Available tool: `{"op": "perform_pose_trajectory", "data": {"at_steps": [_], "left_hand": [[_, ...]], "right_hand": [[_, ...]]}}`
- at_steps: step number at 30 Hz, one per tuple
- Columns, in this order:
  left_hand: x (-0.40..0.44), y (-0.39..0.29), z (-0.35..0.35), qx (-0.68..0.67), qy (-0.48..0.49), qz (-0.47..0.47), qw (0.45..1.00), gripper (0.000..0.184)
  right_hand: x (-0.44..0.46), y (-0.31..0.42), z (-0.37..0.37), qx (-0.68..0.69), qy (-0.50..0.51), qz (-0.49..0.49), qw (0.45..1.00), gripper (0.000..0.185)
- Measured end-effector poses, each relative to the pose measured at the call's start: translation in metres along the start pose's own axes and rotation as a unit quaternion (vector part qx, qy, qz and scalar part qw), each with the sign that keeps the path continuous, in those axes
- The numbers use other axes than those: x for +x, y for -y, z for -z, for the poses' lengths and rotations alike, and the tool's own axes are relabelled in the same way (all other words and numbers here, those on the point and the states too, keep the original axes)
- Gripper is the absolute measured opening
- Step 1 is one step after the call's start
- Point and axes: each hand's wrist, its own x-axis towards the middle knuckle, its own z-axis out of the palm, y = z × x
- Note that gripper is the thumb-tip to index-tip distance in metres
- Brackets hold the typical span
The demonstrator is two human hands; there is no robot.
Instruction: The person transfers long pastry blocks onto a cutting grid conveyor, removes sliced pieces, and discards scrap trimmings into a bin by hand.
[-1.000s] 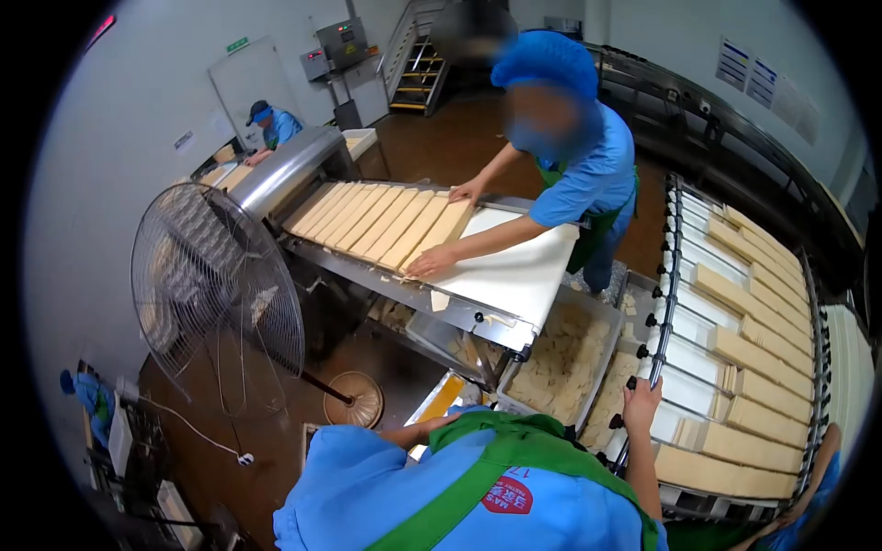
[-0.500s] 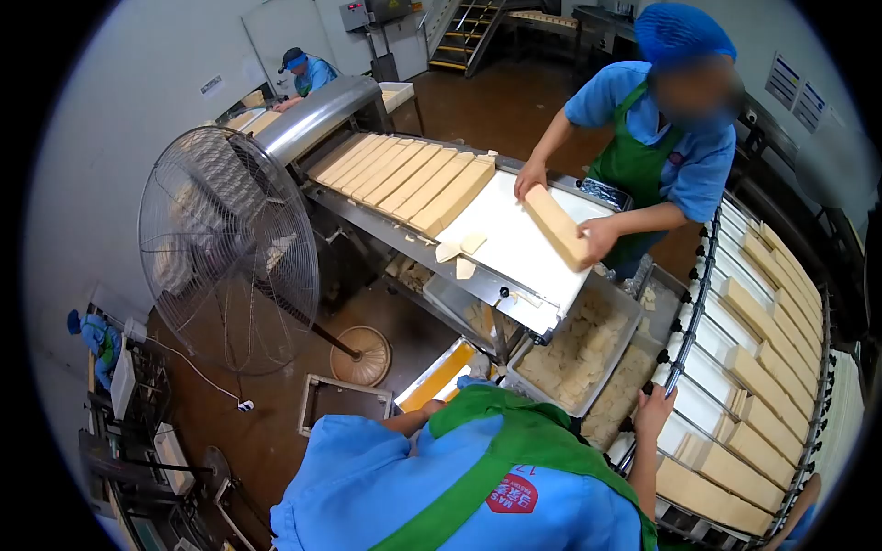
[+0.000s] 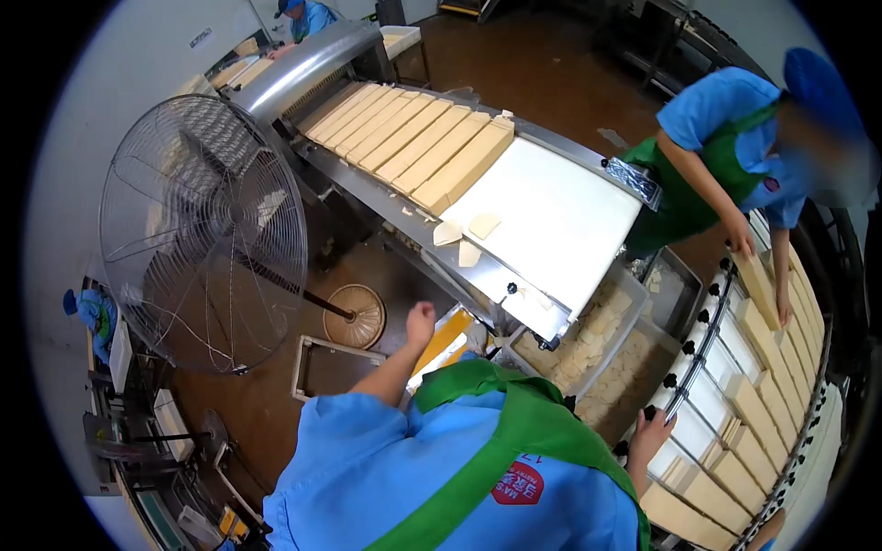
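Observation:
My left hand (image 3: 421, 323) is raised in front of my left side, its fingers curled into a loose fist with nothing visible in it. My right hand (image 3: 650, 435) holds the metal side rail (image 3: 703, 354) of the right conveyor, beside a black knob (image 3: 650, 412). Long pale blocks (image 3: 761, 413) lie across that conveyor's white belt. At its far end a co-worker's two hands (image 3: 740, 241) are on another block (image 3: 755, 283). More blocks (image 3: 455, 163) lie side by side on the middle conveyor, whose white belt (image 3: 551, 216) shows near loose flat pieces (image 3: 447, 232).
A large caged fan (image 3: 204, 234) stands at the left, its round base (image 3: 355, 317) on the floor. Bins of pale scraps (image 3: 588, 340) sit below the middle conveyor's end. A metal frame (image 3: 300, 367) lies by the fan base. Other people work at the far left and back.
The co-worker has lifted a block off the middle conveyor and carried it right to the right conveyor. My left hand has risen away from my body. My right hand stays at the rail.

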Motion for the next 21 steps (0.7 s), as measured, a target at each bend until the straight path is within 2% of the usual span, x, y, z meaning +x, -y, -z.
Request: {"op": "perform_pose_trajectory", "data": {"at_steps": [2, 5, 6, 8, 10, 12, 13, 14, 16, 17, 19, 21], "left_hand": [[0.042, -0.045, 0.014, -0.018, -0.039, -0.03, 0.999, 0.023], [0.113, -0.088, 0.021, -0.017, -0.06, -0.024, 0.998, 0.04], [0.135, -0.104, 0.025, -0.001, -0.063, -0.035, 0.997, 0.047], [0.168, -0.149, 0.036, 0.098, -0.111, -0.06, 0.987, 0.06], [0.2, -0.172, 0.036, 0.148, -0.093, -0.056, 0.983, 0.065], [0.225, -0.18, 0.027, 0.195, -0.078, -0.056, 0.976, 0.069], [0.234, -0.181, 0.02, 0.215, -0.063, -0.061, 0.973, 0.072], [0.243, -0.181, 0.014, 0.234, -0.048, -0.066, 0.969, 0.074], [0.251, -0.182, 0.007, 0.229, -0.046, -0.071, 0.97, 0.076], [0.251, -0.187, 0.008, 0.212, -0.046, -0.068, 0.974, 0.075], [0.249, -0.192, 0.007, 0.183, -0.058, -0.072, 0.979, 0.073], [0.25, -0.19, 0.003, 0.18, -0.063, -0.07, 0.979, 0.073]], "right_hand": [[0.004, 0.001, 0.0, -0.015, 0.021, -0.008, 1.0, 0.031], [0.015, 0.011, 0.001, 0.086, 0.051, -0.155, 0.983, 0.026], [0.021, 0.012, -0.002, 0.081, 0.053, -0.156, 0.983, 0.026], [0.034, 0.021, -0.007, -0.046, -0.089, 0.007, 0.995, 0.023], [0.056, 0.039, -0.012, -0.025, -0.075, 0.018, 0.997, 0.021], [0.079, 0.059, -0.026, 0.112, -0.058, -0.213, 0.969, 0.019], [0.09, 0.077, -0.018, -0.106, -0.1, -0.052, 0.988, 0.019], [0.106, 0.086, -0.024, -0.109, -0.1, -0.049, 0.988, 0.019], [0.131, 0.104, -0.037, 0.031, -0.071, -0.015, 0.997, 0.018], [0.149, 0.118, -0.042, 0.101, -0.014, -0.042, 0.994, 0.019], [0.19, 0.167, -0.053, 0.101, 0.047, 0.012, 0.994, 0.02], [0.232, 0.206, -0.088, 0.166, 0.075, 0.056, 0.982, 0.023]]}}
